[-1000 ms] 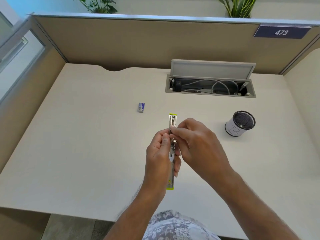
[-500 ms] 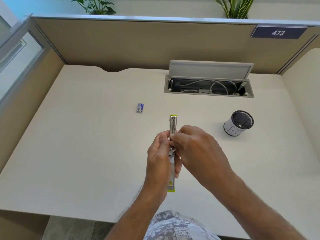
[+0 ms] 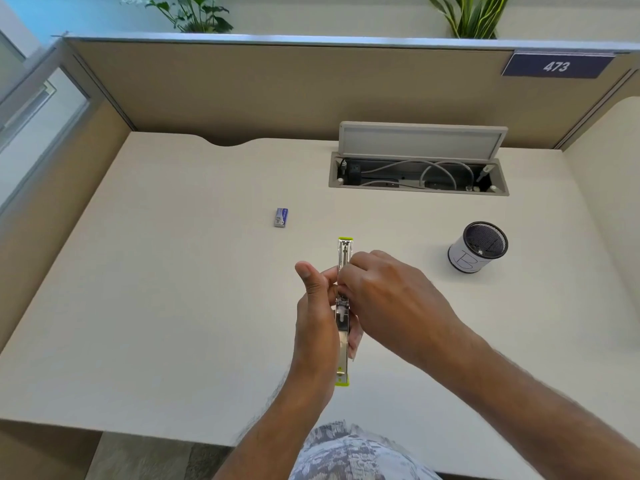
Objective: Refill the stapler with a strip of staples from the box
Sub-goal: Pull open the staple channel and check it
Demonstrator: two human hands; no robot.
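The stapler (image 3: 343, 344), metal with lime-green ends, is swung fully open into one long line above the desk. My left hand (image 3: 317, 317) grips it along the left side, thumb raised. My right hand (image 3: 388, 303) comes in from the right, fingertips pinched over the metal channel near the stapler's middle. Whether a strip of staples sits between those fingers is hidden. The small blue staple box (image 3: 281, 217) lies on the desk, far left of the stapler, apart from both hands.
A black mesh pen cup (image 3: 478, 251) with a white band stands at the right. An open cable tray (image 3: 417, 176) with its lid up is set into the desk (image 3: 156, 306) at the back. Partition walls enclose three sides.
My right fingertips have slid slightly along the channel and my left thumb has lifted off the stapler. The stapler stays held in much the same place.
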